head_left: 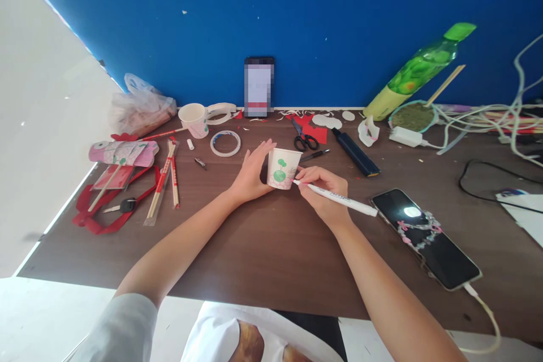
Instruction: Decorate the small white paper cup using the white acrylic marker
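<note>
In the middle of the desk, a white paper cup [283, 168] with a green and pink print stands between my hands, tilted slightly. My left hand [251, 176] grips it from the left, thumb low on its side and fingers behind the rim. A white marker [345, 200] is pinched in my right hand [326, 191]. Its pink tip meets the cup's lower right side. Behind the cup lie a black pen [316, 155] and black-handled scissors [306, 141].
Tape rolls, a second paper cup [194, 120] and wrapped chopsticks [161, 184] lie to the left. A smartphone [428, 240] with a charging cable rests at right, below a dark blue case [355, 151]. A green bottle [418, 70] leans against the blue partition [314, 22].
</note>
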Demonstrator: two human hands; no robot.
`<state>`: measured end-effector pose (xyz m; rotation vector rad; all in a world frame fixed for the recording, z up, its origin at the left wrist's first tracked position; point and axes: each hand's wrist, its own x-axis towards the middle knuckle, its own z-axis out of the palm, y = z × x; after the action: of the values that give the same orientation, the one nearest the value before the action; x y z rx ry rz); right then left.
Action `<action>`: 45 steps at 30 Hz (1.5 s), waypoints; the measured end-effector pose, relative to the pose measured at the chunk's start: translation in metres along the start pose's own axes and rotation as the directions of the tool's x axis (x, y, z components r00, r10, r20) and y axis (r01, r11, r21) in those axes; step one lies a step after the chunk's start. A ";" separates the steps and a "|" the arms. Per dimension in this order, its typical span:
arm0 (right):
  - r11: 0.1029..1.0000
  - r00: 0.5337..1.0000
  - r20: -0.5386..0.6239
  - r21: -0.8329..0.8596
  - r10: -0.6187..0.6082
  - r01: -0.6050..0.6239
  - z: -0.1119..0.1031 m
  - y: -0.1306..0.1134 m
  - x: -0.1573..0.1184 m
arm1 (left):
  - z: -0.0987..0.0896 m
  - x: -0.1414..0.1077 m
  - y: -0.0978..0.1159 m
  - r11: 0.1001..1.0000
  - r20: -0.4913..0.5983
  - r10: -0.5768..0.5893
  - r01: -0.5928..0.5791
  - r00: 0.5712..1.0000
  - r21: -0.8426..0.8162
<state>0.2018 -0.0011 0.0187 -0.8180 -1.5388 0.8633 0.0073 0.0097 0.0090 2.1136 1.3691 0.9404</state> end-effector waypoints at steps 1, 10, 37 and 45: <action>1.000 1.000 -0.002 0.000 0.002 -0.002 0.000 -0.001 0.000 | 0.000 0.000 0.000 1.000 0.000 0.000 0.000 1.000 0.000; 1.000 1.000 0.000 -0.024 0.018 -0.018 0.000 0.000 -0.001 | 0.000 0.000 0.000 1.000 -0.007 -0.001 0.001 1.000 -0.004; 1.000 1.000 0.010 0.003 -0.003 0.003 0.006 -0.013 0.000 | 0.007 0.000 -0.011 0.981 -0.126 0.194 -0.192 0.973 0.032; 0.997 1.000 0.015 -0.067 -0.026 0.027 0.008 -0.011 -0.001 | 0.007 0.000 -0.009 0.978 -0.145 0.206 -0.201 0.968 0.048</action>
<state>0.1938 -0.0086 0.0271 -0.8390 -1.5951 0.8034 0.0068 0.0129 -0.0018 2.2818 1.2612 1.1864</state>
